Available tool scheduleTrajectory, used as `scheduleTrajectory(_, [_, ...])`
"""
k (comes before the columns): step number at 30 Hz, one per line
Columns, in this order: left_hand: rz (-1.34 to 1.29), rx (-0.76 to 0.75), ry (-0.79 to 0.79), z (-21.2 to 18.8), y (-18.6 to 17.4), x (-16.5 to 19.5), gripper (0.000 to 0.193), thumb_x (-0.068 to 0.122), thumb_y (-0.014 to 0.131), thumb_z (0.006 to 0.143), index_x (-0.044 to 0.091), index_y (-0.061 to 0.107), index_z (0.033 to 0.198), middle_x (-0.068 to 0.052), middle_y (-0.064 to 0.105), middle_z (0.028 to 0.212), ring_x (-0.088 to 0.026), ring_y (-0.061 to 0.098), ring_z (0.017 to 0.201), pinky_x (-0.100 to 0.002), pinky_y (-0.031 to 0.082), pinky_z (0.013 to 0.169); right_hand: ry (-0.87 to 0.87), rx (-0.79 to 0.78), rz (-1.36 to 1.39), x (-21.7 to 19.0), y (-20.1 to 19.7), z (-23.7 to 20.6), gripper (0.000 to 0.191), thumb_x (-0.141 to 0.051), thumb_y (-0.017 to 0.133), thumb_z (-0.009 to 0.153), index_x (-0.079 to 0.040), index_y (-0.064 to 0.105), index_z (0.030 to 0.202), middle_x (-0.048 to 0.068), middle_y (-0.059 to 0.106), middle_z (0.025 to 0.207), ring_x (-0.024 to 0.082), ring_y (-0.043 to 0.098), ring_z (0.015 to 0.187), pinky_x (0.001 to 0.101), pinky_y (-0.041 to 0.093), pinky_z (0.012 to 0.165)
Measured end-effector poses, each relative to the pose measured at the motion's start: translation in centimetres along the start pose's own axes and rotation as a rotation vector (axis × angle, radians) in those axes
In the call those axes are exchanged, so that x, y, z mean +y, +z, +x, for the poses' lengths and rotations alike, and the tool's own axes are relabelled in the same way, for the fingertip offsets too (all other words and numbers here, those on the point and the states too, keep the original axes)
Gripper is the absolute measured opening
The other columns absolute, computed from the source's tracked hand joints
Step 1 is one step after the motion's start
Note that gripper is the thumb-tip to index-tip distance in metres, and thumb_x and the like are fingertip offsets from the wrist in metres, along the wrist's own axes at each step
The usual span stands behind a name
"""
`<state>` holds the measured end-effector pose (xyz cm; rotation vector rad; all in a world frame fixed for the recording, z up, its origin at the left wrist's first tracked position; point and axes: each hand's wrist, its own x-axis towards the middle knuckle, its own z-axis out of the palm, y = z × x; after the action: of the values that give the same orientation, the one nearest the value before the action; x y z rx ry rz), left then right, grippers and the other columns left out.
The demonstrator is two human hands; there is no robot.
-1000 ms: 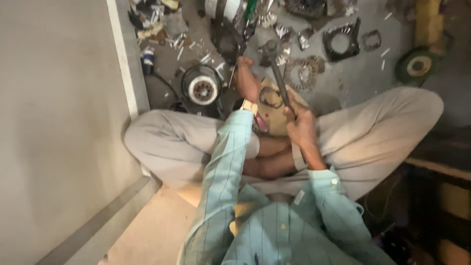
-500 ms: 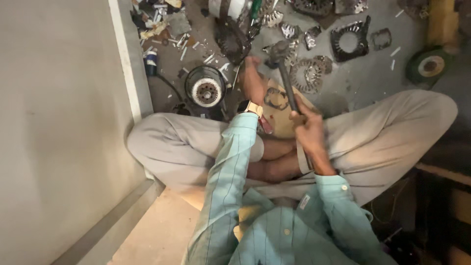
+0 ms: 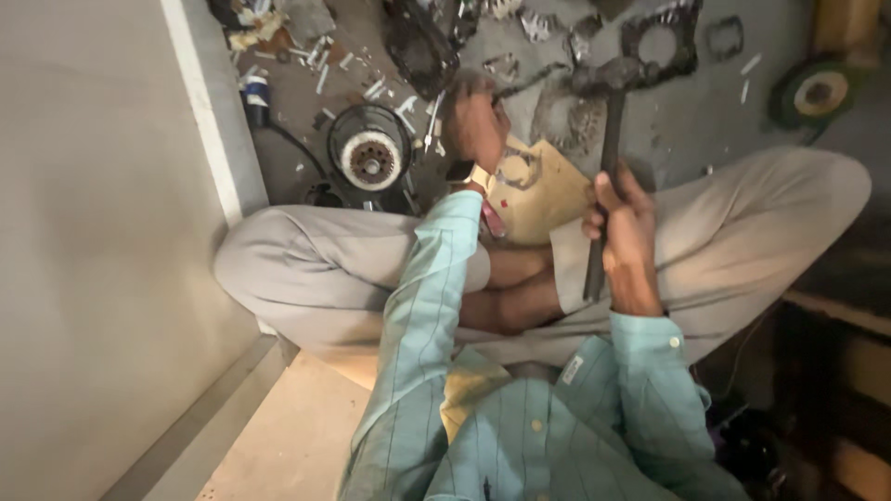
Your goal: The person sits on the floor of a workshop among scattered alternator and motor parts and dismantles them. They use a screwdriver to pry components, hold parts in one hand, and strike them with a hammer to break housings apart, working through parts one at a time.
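1. Right hand (image 3: pixel 624 223): fingers wrapped tight round the dark handle of a hammer (image 3: pixel 605 158), gripping about mid-shaft. The handle end pokes out below the fist toward 6 o'clock; the head sits up at 12 o'clock of the fist, raised over the metal parts. A mid-shaft grip likely gives shorter, more controlled blows.

2. Left hand (image 3: pixel 475 122): at 10 o'clock from the right hand, reaching forward, fingers curled down and closed on a slim metal rod (image 3: pixel 524 85) that runs off toward 2 o'clock. View is dim and blurred here; it may be a punch or chisel, cannot say for certain. The hand seems to steady it so the tip stays put under the hammer head.

3. Rod tip lies near a round toothed metal part (image 3: pixel 575 121) on the floor, just below the hammer head.

4. Below both hands, a tan cardboard sheet (image 3: pixel 538 190) lies against the person's crossed legs, with a ring-shaped stain on it; probably a work mat keeping parts off the floor.

5. At 9 o'clock from the left hand: a round black motor part with a pale centre (image 3: pixel 369 153), a cable trailing left from it.

6. Further out, at 12 to 2 o'clock: a dark plate with a round hole (image 3: pixel 661 42), scattered small screws and scraps, and a green-rimmed disc (image 3: pixel 817 91) at the far right.

7. At 9 o'clock, a pale wall panel (image 3: pixel 93 232) bounds the work spot.
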<state>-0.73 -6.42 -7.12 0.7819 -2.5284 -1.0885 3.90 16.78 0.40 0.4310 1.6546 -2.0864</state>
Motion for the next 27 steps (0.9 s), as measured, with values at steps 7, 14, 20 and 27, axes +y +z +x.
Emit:
scheduleTrajectory(7, [-0.028, 0.045, 0.049, -0.4, -0.4, -0.1, 0.014, 0.015, 0.073, 0.083, 0.014, 0.069, 0.096, -0.012, 0.064, 0.106, -0.037, 0.067, 0.091, -0.048, 0.053, 0.072, -0.307, -0.049, -0.285, 0.6, 0.3, -0.3, 0.055, -0.009, 0.070, 0.105, 0.006, 0.047, 0.152, 0.016, 0.054, 0.142, 0.023, 0.050, 0.128, 0.0339, 0.042, 0.108])
scheduleTrajectory(14, [-0.689, -0.128, -0.086, -2.3, -0.7, -0.8, 0.018, 0.019, 0.080, 0.093, 0.007, 0.070, 0.102, 0.000, 0.064, 0.083, -0.013, 0.060, 0.076, -0.029, 0.051, 0.070, -0.608, -0.184, -0.777, -7.5, 2.0, 0.1, 0.068, -0.008, 0.073, 0.100, 0.001, 0.040, 0.158, 0.022, 0.051, 0.157, 0.028, 0.051, 0.145, 0.0383, 0.043, 0.119])
scheduleTrajectory(20, [-0.940, -0.463, -0.236, -5.7, -6.1, 1.7, 0.021, 0.018, 0.077, 0.092, 0.003, 0.070, 0.106, 0.004, 0.065, 0.087, -0.007, 0.058, 0.074, -0.024, 0.048, 0.064, -0.499, -0.401, -0.559, -9.3, 4.6, 3.9, 0.048, -0.011, 0.073, 0.101, -0.003, 0.059, 0.146, 0.011, 0.069, 0.124, 0.014, 0.065, 0.108, 0.0294, 0.055, 0.095])
scheduleTrajectory(27, [-0.883, -0.446, -0.154, -7.7, -7.6, 4.0, 0.024, 0.017, 0.072, 0.097, 0.002, 0.072, 0.116, -0.002, 0.074, 0.101, -0.006, 0.066, 0.089, -0.022, 0.053, 0.077, -0.701, -0.331, -0.782, -6.5, 4.8, 3.0, 0.021, -0.007, 0.074, 0.098, 0.002, 0.071, 0.116, 0.010, 0.071, 0.096, 0.016, 0.066, 0.084, 0.0304, 0.052, 0.075])
